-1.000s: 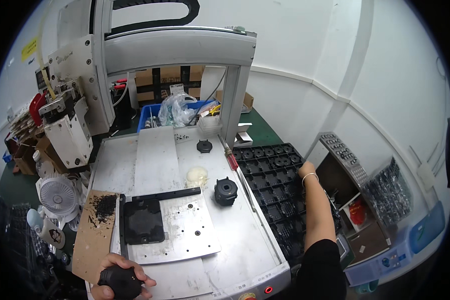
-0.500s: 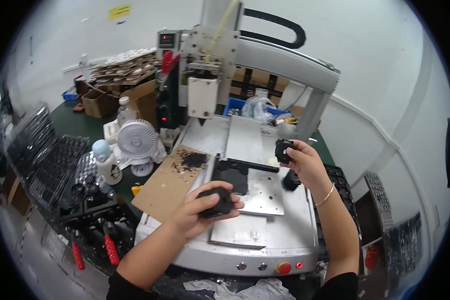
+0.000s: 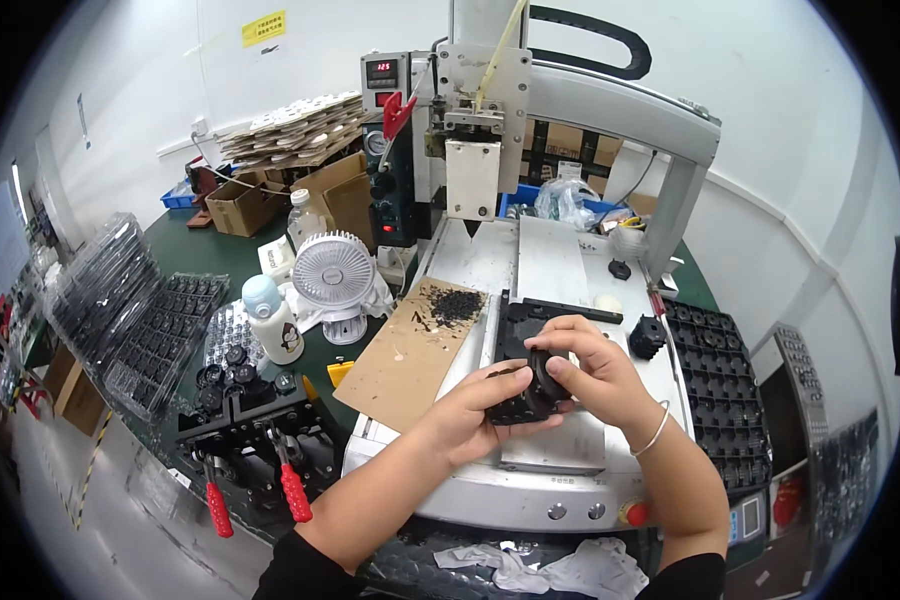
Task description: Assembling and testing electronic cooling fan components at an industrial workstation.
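Note:
Over the metal bed (image 3: 450, 447) of a benchtop gantry machine, my two hands meet. My left hand (image 3: 460, 418) grips a black plastic part (image 3: 512, 408), thumb on top and fingers underneath. With its fingers and thumb, my right hand (image 3: 598, 372) holds a round black plastic piece (image 3: 544, 378) against that part. The pieces touch, but my fingers cover much of them, and whether they are joined I cannot tell. Behind my hands lies a black fixture (image 3: 530, 322) on the bed. A ribbed black part (image 3: 647, 338) stands to its right.
The machine's white head (image 3: 472, 180) hangs beyond my hands. Black scraps lie on a brown board (image 3: 400, 370). Further left are a fan (image 3: 334, 275), a bottle (image 3: 272, 320) and a clamp jig with red handles (image 3: 292, 492). Black trays (image 3: 715, 390) line the right side.
My hands were apart, each holding a black piece. The right hand has come down and left, bringing its piece against the left hand's part. The whole view has shifted.

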